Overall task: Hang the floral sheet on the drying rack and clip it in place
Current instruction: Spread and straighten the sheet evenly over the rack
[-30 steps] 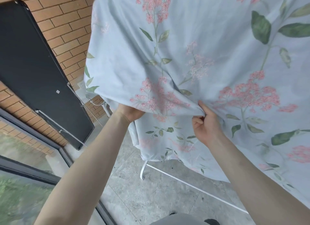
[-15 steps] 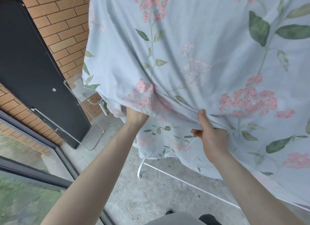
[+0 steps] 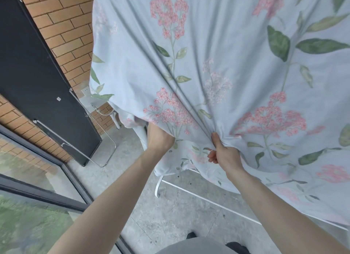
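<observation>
Floral sheet (image 3: 217, 51) draped over drying rack, filling upper and right portions of view; pale blue cloth printed with pink blossom clusters and green leaves. Lower hem hanging above grey stone floor (image 3: 170, 216). Folds radiating upward from a gathered point at lower centre. Right hand (image 3: 224, 155) clamped on that gather: thumb pressed up against the cloth, fingers curled beneath with fabric bunched between. Left hand (image 3: 159, 138) reaching up under the sheet's lower left edge; only wrist and heel of hand visible, fingers hidden by cloth, so grip state not determinable. Hands set apart, left one slightly higher, both at the hem. Drying rack (image 3: 158, 185) mostly concealed; white tubular foot and a white floor rail showing below the hem, running toward lower right. No clip visible anywhere on the sheet. Black folded panel (image 3: 37, 74) with chrome tube frame leaning against red brick wall (image 3: 70, 26) at left. Dark-framed glass (image 3: 37, 178) at lower left, greenery blurred beyond. Small white wall fitting just beside the sheet's left edge, partly covered. Grey garment and dark shoe tips at bottom edge of view.
</observation>
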`<state>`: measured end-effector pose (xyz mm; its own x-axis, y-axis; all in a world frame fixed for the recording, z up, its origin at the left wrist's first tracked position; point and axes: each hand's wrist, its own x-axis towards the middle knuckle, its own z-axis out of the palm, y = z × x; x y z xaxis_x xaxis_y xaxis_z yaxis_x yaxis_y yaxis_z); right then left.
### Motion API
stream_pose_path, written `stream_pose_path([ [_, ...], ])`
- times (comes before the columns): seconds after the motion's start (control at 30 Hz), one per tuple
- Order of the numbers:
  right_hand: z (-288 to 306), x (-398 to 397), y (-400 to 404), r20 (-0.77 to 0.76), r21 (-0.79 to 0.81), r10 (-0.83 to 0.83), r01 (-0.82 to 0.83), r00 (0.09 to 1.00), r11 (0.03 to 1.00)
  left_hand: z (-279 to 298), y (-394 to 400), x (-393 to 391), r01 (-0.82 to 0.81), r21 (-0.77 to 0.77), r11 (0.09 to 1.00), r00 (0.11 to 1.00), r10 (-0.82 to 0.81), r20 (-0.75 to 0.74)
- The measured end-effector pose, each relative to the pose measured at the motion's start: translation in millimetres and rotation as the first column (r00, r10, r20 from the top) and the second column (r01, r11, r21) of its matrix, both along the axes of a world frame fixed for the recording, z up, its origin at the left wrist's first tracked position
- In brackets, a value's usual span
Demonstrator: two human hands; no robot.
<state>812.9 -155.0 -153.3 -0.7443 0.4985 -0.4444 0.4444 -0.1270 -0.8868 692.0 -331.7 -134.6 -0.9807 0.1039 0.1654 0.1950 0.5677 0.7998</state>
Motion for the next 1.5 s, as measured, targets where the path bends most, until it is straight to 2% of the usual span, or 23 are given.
stream_pose_path([
  [0.13,-12,-3,8,0.019,0.035,0.003,-0.004,1.000,0.999,-19,12,13,0.073,0.082,0.994,0.997,-0.071,-0.019],
  [0.33,-33,0,15,0.114,0.103,0.045,-0.057,0.992,0.993,-41,18,26,0.089,0.026,0.996,0.995,-0.090,0.050],
  [0.47,-30,10,17,0.100,0.101,0.057,-0.067,0.993,0.993,-45,16,30,0.077,-0.023,0.997,0.997,-0.078,-0.012],
  [0.67,-39,16,25,0.195,0.160,0.171,-0.204,0.966,0.966,-63,3,33,0.074,-0.050,0.996,0.996,-0.072,0.050],
  [0.8,-58,13,22,0.285,0.113,0.174,-0.213,0.943,0.971,-84,1,42,0.100,0.013,0.995,0.981,-0.100,0.168],
  [0.9,-75,17,15,0.292,0.073,0.174,-0.203,0.941,0.976,-87,-8,44,0.135,-0.017,0.991,0.947,-0.124,0.297],
  [1.07,-77,14,20,0.356,0.064,0.171,-0.207,0.919,0.976,-69,-27,49,0.248,-0.043,0.968,0.841,-0.193,0.506],
  [1.13,-70,16,23,0.374,0.025,0.227,-0.254,0.899,0.967,-58,-42,46,0.163,0.006,0.987,0.825,-0.140,0.548],
  [1.2,-63,24,25,0.342,0.022,0.264,-0.289,0.902,0.957,-46,-57,33,-0.073,0.155,0.985,0.842,-0.023,0.539],
  [1.27,-61,34,29,0.289,0.011,0.244,-0.258,0.926,0.966,-34,-71,8,-0.245,0.329,0.912,0.857,0.045,0.513],
  [1.4,-57,40,31,0.245,0.009,0.241,-0.251,0.939,0.968,-2,-84,-43,-0.293,0.512,0.807,0.901,0.054,0.431],
  [1.5,-48,39,29,0.250,0.028,0.298,-0.315,0.921,0.949,13,-94,-80,-0.482,0.535,0.694,0.823,0.149,0.548],
])
